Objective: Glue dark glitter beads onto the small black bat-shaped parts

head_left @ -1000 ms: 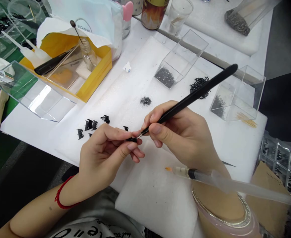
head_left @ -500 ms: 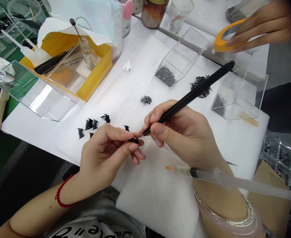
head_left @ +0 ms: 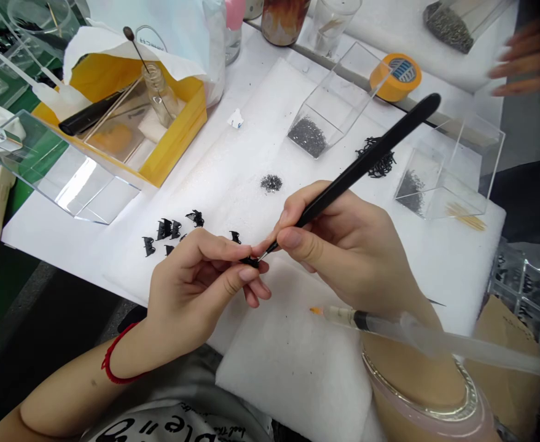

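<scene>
In the head view my left hand (head_left: 200,285) pinches a small black piece (head_left: 250,262) between thumb and fingertips. Fingers mostly cover it, so its shape is hard to make out. My right hand (head_left: 343,245) grips slim black tweezers (head_left: 366,156) like a pen, their fine metal tip touching or very near that piece. Just beyond my left hand lie several small black winged pieces (head_left: 163,229). A little pile of dark sparkling grains (head_left: 271,183) sits on the white foam sheet (head_left: 233,166) farther up.
Clear boxes (head_left: 313,132) of dark grains stand behind my right hand, near a heap of black bits (head_left: 375,158). An orange tape roll (head_left: 396,78) and a co-worker's hand (head_left: 530,58) are farther back. A yellow box (head_left: 177,144) stands left; a brush (head_left: 366,320) crosses my right forearm.
The co-worker's hand has let go of the orange tape roll, which now rests on the table, and has drawn back to the right. My hands have barely moved.
</scene>
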A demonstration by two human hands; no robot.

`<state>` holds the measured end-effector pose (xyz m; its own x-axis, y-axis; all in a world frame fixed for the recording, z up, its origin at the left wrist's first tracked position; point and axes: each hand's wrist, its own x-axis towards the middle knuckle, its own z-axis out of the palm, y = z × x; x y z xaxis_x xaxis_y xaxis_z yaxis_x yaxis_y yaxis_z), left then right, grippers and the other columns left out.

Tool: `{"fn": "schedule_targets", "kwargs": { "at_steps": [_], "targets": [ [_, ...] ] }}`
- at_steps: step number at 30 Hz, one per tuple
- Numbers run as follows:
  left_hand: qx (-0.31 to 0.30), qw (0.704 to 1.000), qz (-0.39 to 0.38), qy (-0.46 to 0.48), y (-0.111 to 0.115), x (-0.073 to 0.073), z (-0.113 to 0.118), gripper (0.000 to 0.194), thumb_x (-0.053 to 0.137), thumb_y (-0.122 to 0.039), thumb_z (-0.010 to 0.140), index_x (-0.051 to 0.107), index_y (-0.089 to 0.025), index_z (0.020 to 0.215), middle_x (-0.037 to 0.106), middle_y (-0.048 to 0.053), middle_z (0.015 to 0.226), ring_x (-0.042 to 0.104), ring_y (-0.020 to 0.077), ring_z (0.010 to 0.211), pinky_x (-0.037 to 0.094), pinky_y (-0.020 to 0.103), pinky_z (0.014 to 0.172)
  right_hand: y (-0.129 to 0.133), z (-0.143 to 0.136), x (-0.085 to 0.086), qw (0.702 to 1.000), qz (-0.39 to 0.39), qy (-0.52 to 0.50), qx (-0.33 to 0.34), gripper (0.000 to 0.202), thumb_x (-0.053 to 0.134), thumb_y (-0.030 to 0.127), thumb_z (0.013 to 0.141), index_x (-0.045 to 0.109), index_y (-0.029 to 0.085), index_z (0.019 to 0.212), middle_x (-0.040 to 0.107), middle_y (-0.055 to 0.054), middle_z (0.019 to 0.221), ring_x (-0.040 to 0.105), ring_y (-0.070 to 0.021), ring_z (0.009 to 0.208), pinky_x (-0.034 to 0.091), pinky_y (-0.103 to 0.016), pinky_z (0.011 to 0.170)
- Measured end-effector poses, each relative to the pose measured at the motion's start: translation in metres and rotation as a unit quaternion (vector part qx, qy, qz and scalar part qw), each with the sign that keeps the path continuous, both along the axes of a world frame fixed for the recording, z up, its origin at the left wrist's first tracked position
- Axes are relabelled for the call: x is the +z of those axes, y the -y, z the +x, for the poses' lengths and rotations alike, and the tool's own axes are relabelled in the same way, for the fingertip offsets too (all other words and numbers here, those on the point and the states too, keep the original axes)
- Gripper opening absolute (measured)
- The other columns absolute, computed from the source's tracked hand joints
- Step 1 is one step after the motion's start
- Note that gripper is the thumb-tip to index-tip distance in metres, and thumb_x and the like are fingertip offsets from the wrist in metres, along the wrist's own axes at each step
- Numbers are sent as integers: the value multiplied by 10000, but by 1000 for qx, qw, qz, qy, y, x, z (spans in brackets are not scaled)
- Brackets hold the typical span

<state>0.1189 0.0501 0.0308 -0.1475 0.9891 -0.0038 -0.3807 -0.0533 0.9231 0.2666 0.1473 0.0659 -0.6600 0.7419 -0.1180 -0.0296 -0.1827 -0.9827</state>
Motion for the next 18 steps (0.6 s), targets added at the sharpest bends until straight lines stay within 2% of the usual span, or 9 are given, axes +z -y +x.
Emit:
{"fn": "schedule_targets", "kwargs": {
  "at_steps": [3,5,9,14,18],
  "targets": [
    [4,1000,-10,1,0,0,0,294,578,42,839,636,-213,973,717,-13,857,716,138,696,616,224,543,2,-1,2,1000,9,19,-17,89,640,139,862,596,215,845,644,54,719,680,-108,732,568,-207,651],
    [4,1000,-15,4,0,0,0,283,583,31,841,635,-212,975,723,-10,862,716,136,691,616,223,546,2,-2,2,999,15,30,-29,83,654,150,852,604,215,838,653,49,745,688,-117,758,572,-209,659],
    [6,1000,-16,2,-1,0,1,263,583,27,844,632,-197,972,726,2,863,714,135,683,610,217,542,1,-2,1,999,-7,23,-30,78,656,153,847,598,204,837,645,58,713,662,-78,652,557,-170,602],
    [10,1000,-12,-9,-1,1,1,264,587,29,840,631,-196,970,727,4,859,714,136,670,601,206,529,0,-4,0,999,-47,-13,-19,64,651,152,850,596,183,856,665,41,739,650,-66,648,540,-147,579],
    [13,1000,-19,-10,0,0,1,246,596,14,841,631,-197,962,731,10,858,713,136,663,601,208,527,-1,-3,-1,998,-51,-20,-11,72,652,127,847,592,168,849,676,36,744,612,-33,584,467,-101,474]
  ]
}}
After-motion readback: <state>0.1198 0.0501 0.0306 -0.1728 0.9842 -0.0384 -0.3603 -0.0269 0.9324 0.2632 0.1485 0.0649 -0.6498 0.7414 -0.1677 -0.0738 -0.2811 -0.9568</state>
